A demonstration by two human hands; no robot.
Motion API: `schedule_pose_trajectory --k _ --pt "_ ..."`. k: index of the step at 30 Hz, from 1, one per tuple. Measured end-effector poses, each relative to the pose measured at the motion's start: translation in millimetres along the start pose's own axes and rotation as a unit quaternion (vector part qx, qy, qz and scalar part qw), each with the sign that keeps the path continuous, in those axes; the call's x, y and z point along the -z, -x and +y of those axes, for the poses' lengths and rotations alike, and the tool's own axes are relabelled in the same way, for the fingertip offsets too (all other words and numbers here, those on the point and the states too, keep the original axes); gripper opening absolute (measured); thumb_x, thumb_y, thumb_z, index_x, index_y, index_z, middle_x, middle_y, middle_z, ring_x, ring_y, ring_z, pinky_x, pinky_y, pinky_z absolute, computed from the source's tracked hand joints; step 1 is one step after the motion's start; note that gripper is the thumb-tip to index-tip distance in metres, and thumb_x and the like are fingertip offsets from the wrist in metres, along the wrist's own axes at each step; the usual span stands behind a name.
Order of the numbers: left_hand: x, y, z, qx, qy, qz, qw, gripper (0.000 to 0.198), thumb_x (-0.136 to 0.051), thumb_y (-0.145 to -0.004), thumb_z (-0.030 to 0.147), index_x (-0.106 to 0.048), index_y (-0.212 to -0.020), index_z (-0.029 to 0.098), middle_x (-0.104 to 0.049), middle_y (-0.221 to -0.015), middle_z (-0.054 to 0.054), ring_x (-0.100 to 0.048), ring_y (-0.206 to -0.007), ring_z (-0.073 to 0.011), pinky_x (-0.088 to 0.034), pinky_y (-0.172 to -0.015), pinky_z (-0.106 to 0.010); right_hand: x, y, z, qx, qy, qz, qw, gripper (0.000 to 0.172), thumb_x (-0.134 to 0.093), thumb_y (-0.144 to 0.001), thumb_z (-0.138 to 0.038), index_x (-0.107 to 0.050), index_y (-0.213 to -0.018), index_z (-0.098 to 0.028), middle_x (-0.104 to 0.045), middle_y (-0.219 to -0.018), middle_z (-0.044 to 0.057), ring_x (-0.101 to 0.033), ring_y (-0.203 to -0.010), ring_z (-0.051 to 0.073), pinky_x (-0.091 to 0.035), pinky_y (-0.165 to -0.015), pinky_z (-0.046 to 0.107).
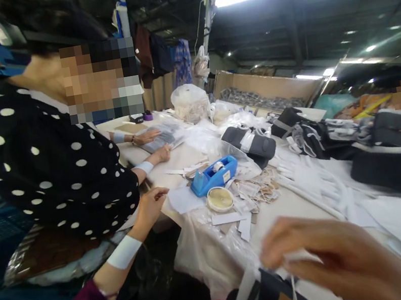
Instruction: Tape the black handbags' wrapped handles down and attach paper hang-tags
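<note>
My left hand (152,206) is stretched out at the table's near edge, its fingertips pinched together. Whether anything small is between them I cannot make out. Just beyond it lies a white paper sheet (185,199). My right hand (317,248), smeared by motion, is closed with thumb and fingers around a thin white string (293,288). The string's end dangles over a dark bag (273,296) with white wrapping and a brown patch, low in front of me. The bag's lower part is cut off by the picture's edge.
A blue tape dispenser (214,176), a tape roll (220,199), white tags (229,218) and a heap of strings (258,186) lie on the table. Dark bags (249,144) stand behind. At left, a co-worker in a dotted top (52,159) handles a clear plastic bag (167,134).
</note>
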State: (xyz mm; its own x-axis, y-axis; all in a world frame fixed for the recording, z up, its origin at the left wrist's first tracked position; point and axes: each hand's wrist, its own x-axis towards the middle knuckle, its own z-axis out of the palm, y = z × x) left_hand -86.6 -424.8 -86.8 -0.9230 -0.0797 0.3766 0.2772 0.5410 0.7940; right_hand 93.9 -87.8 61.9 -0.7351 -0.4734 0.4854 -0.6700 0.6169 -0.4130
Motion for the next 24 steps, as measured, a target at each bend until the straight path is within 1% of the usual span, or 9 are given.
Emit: schedule_pose_trajectory --k 2,5,7,10,15,17,20,22,24 --pt "-3.8 -13.6 -3.7 0.009 -0.017 -0.027 0.999 0.017 -0.061 -0.068 0.026 -0.07 -0.081 0.021 -0.073 -0.085 -0.006 -0.065 -0.074 -0.0214 -0.049 -0.07 -0.03 -24.1 -44.7 23.8 -0.061 -0.068 -0.115 0.989 0.019 -0.056 -0.088 -0.021 -0.073 -0.09 -0.03 -0.071 -0.088 0.004 -0.066 -0.08 0.015 -0.047 -0.07 0.027" --pt "-12.7 -31.9 -6.3 0.024 -0.065 -0.061 0.996 0.01 -0.066 -0.063 0.024 -0.065 -0.072 0.02 -0.069 -0.075 -0.006 -0.062 -0.069 -0.0213 -0.045 -0.066 -0.029 -68.1 -107.3 64.2 -0.162 0.027 -0.091 0.982 0.021 -0.055 -0.081 -0.009 -0.071 -0.09 -0.02 -0.071 -0.092 0.006 -0.066 -0.087 0.02 -0.047 -0.079 0.031" --pt "-19.3 -41.0 -7.6 0.037 -0.097 -0.082 0.991 0.012 -0.07 -0.062 0.026 -0.061 -0.066 0.02 -0.066 -0.068 -0.004 -0.061 -0.067 -0.0212 -0.043 -0.064 -0.029 -93.8 -138.3 83.1 -0.188 0.13 -0.079 0.97 0.022 -0.061 -0.079 -0.013 -0.067 -0.101 -0.014 -0.068 -0.101 0.01 -0.064 -0.091 0.022 -0.047 -0.081 0.032" --pt "-28.2 -49.6 -9.6 0.057 -0.137 -0.114 0.982 0.021 -0.074 -0.057 0.028 -0.055 -0.059 0.019 -0.059 -0.06 -0.001 -0.059 -0.064 -0.0202 -0.041 -0.062 -0.028 -120.9 -165.3 93.6 -0.177 0.21 -0.082 0.958 0.049 -0.071 -0.076 -0.021 -0.057 -0.122 -0.011 -0.06 -0.118 0.015 -0.057 -0.106 0.026 -0.046 -0.089 0.035" --pt "-34.5 -51.3 -14.4 0.04 -0.165 -0.123 0.978 0.018 -0.069 -0.068 0.028 -0.053 -0.07 0.019 -0.058 -0.065 0.0 -0.056 -0.063 -0.0191 -0.041 -0.061 -0.029 -141.7 -168.5 94.8 -0.1 0.294 -0.123 0.942 0.062 -0.074 -0.07 -0.015 -0.053 -0.128 -0.01 -0.049 -0.133 0.017 -0.041 -0.123 0.032 -0.035 -0.104 0.044" --pt "-33.1 -47.0 -15.7 0.025 -0.166 -0.114 0.979 0.011 -0.063 -0.074 0.023 -0.054 -0.077 0.018 -0.057 -0.068 -0.001 -0.057 -0.066 -0.0196 -0.043 -0.064 -0.03 -142.5 -160.2 95.1 -0.073 0.339 -0.088 0.934 0.06 -0.067 -0.076 -0.014 -0.048 -0.133 -0.008 -0.047 -0.136 0.018 -0.041 -0.121 0.032 -0.034 -0.103 0.044" --pt "-28.9 -33.8 -12.4 -0.011 -0.165 -0.084 0.983 0.015 -0.057 -0.08 0.02 -0.055 -0.094 0.016 -0.062 -0.086 -0.006 -0.06 -0.087 -0.0251 -0.046 -0.082 -0.037 -137.4 -145.6 92.9 -0.031 0.357 -0.042 0.933 0.039 -0.052 -0.087 -0.011 -0.056 -0.125 -0.01 -0.054 -0.127 0.016 -0.045 -0.115 0.029 -0.036 -0.099 0.041" --pt "-26.3 -21.5 -5.2 -0.057 -0.155 -0.082 0.983 0.022 -0.057 -0.082 0.02 -0.056 -0.104 0.017 -0.062 -0.105 -0.008 -0.056 -0.106 -0.0271 -0.041 -0.097 -0.041 -134.1 -137.7 90.7 0.002 0.322 -0.108 0.94 0.025 -0.046 -0.091 -0.011 -0.068 -0.102 -0.014 -0.063 -0.107 0.011 -0.051 -0.105 0.025 -0.039 -0.092 0.036" --pt "-24.9 -9.2 4.0 -0.132 -0.131 -0.126 0.974 0.02 -0.059 -0.082 0.019 -0.059 -0.102 0.021 -0.061 -0.112 -0.006 -0.054 -0.113 -0.0247 -0.039 -0.103 -0.039 -134.8 -132.1 89.9 0.022 0.275 -0.19 0.942 0.026 -0.045 -0.092 -0.011 -0.07 -0.087 -0.017 -0.065 -0.091 0.007 -0.056 -0.095 0.021 -0.041 -0.086 0.031"
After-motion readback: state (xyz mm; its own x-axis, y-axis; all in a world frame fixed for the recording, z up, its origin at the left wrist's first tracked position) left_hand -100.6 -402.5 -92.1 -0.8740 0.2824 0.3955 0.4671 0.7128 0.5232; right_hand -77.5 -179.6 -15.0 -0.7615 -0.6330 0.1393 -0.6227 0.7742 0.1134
